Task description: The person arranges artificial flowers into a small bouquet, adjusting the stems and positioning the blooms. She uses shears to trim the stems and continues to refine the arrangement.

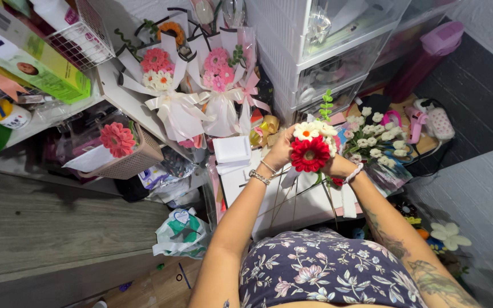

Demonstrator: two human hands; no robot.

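Note:
I hold a small bunch of artificial flowers over a white work surface (pixel 241 185). A big red daisy-like flower (pixel 310 154) faces me, with white flowers (pixel 314 131) and a green sprig (pixel 327 105) behind it. My left hand (pixel 281 149) grips the bunch from the left side. My right hand (pixel 332 165) is mostly hidden behind the red flower and holds the bunch from the right. Thin stems hang below the hands.
Two wrapped pink bouquets (pixel 195 91) with ribbons lean at the back. A basket with a pink flower (pixel 124 151) stands left. Clear plastic drawers (pixel 338 51), a pile of small white flowers (pixel 375 140), a pink glue gun (pixel 415 122) and a bag (pixel 181 231) on the floor.

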